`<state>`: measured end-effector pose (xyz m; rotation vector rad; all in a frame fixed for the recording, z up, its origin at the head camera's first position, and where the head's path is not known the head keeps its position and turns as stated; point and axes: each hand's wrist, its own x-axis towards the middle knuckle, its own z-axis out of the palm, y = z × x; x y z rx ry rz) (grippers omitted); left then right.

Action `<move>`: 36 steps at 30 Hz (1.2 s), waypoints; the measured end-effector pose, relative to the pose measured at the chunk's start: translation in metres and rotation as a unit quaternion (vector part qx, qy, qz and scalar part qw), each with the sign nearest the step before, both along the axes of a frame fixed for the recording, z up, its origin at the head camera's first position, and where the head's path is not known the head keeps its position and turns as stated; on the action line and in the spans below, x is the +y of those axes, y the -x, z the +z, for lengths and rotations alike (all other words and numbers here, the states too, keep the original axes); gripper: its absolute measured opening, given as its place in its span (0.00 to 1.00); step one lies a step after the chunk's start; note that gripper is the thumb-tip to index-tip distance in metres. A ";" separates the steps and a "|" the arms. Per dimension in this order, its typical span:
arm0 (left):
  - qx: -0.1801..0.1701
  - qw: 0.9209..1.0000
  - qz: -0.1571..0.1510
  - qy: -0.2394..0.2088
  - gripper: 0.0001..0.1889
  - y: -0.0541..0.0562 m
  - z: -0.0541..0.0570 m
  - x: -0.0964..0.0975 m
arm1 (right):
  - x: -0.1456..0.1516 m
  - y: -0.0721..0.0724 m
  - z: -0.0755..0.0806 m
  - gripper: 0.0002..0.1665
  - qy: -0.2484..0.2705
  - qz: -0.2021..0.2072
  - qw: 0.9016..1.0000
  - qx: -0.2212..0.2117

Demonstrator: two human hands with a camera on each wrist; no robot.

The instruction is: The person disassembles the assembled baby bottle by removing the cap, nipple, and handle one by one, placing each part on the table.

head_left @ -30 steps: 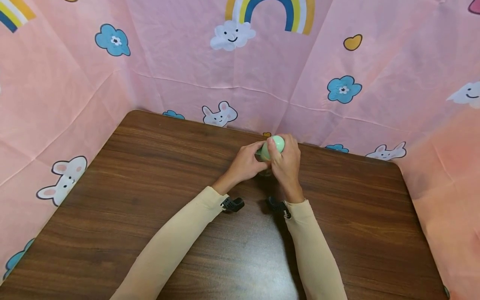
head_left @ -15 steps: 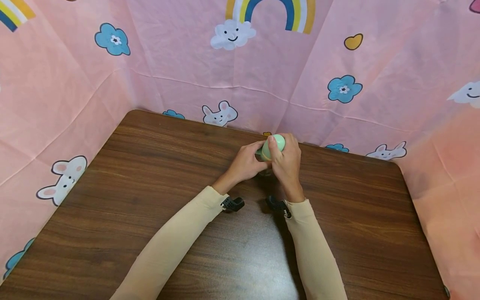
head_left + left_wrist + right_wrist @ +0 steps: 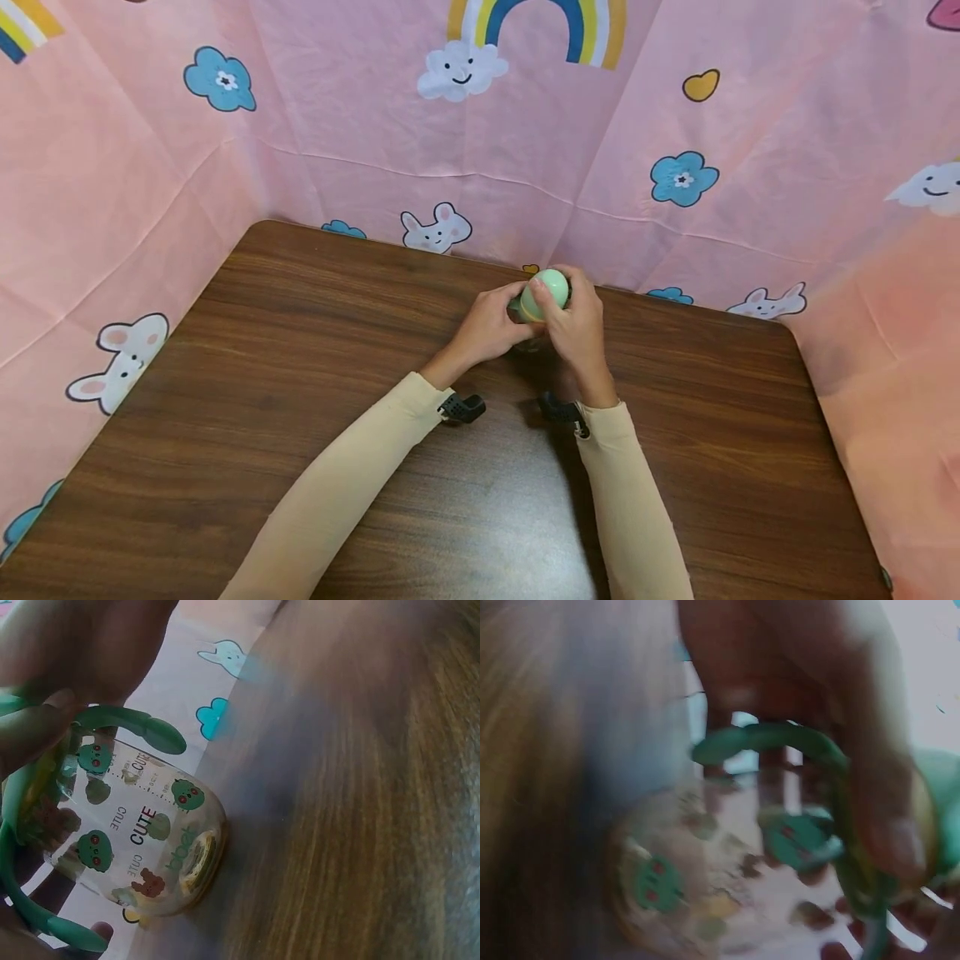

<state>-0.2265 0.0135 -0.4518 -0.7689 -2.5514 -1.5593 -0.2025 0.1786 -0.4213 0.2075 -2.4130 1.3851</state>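
A clear baby bottle [image 3: 150, 832] with green cartoon prints and the word CUTE stands between my hands, near the table's far side. It has green side handles [image 3: 131, 720] and a pale green domed cap [image 3: 553, 286]. My left hand [image 3: 489, 325] holds the bottle around its upper part, below the cap. My right hand [image 3: 581, 321] grips the cap, its thumb lying along the near side. In the right wrist view the bottle [image 3: 705, 877] is blurred, and fingers show behind it. In the head view the hands hide most of the clear body.
A brown wood-grain table [image 3: 337, 333] lies under the arms. Pink printed cloth [image 3: 360, 100] hangs close behind the table's far edge and along both sides. Black wrist mounts [image 3: 462, 408] stick out inward from beige sleeves.
My right hand has turned slightly, its wrist shifting right and its thumb slipping lower, so more of the cap shows. My left hand keeps its hold. The head view has shifted a little.
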 end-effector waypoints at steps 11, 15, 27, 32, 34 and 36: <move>-0.027 0.999 0.003 0.019 0.38 -0.002 0.005 -0.003 | 0.048 -0.004 0.013 0.38 -0.003 0.129 0.989 -0.070; -0.040 0.999 0.004 0.036 0.40 -0.002 0.007 -0.003 | 0.057 -0.005 0.012 0.42 -0.026 0.145 0.986 -0.083; -0.035 0.999 -0.015 0.021 0.44 -0.001 0.005 -0.007 | 0.054 -0.005 0.007 0.42 -0.030 0.148 0.987 -0.061; -0.042 0.998 -0.026 0.033 0.45 0.003 0.004 -0.011 | 0.051 -0.005 0.006 0.42 -0.037 0.143 0.988 -0.053; -0.045 0.998 -0.031 0.039 0.46 0.005 0.003 -0.012 | 0.051 -0.005 0.006 0.42 -0.038 0.142 0.988 -0.052; -0.046 0.997 -0.033 0.043 0.45 0.006 0.002 -0.014 | 0.050 -0.005 0.007 0.42 -0.037 0.141 0.988 -0.051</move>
